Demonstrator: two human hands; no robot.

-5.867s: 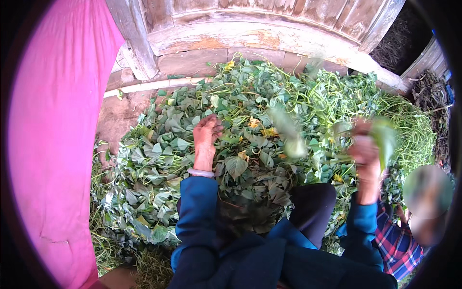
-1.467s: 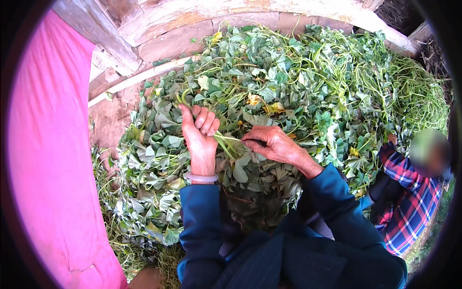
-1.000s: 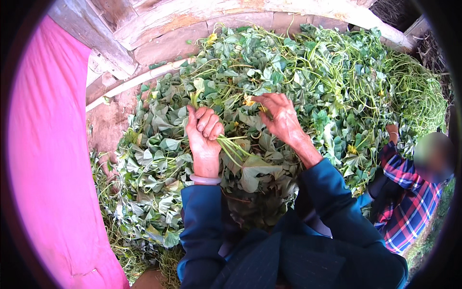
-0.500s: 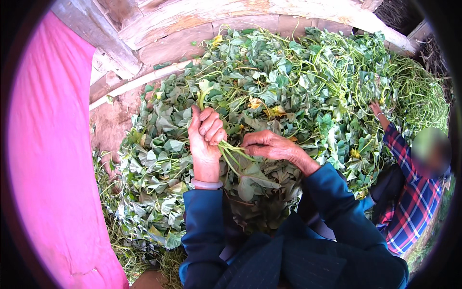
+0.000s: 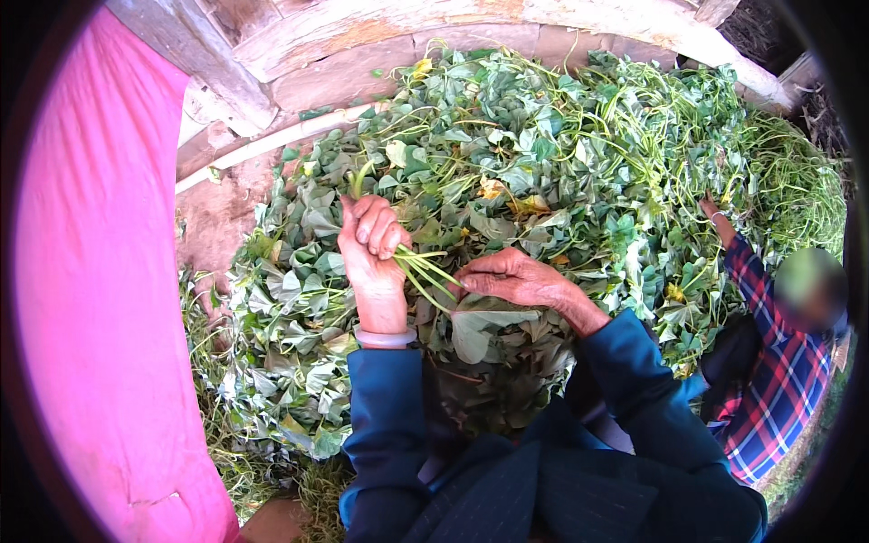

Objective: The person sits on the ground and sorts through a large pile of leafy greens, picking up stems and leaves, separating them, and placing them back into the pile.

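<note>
My left hand [image 5: 373,240] is closed in a fist around a small bunch of green leaf stems [image 5: 421,267]. The stems' thicker ends poke out above my thumb, and their thin ends slant down to the right. My right hand [image 5: 516,276] pinches with thumb and fingers at these thin ends; its fingertips partly hide the spot. A broad green leaf [image 5: 480,330] hangs just below the pinch. Under and around both hands spreads a large heap of leafy green vines [image 5: 561,163], some leaves yellowed.
A pink cloth [image 5: 109,299] hangs along the left side. Wooden beams [image 5: 380,36] and a pale pole [image 5: 281,140] border the heap at the back. On the right, another person in a plaid shirt [image 5: 778,389] reaches a hand [image 5: 712,210] into the vines.
My left hand has shifted a little left and lower, widening the gap between my hands. The stems stretch out between them. My right hand stays nearly in place, still pinched.
</note>
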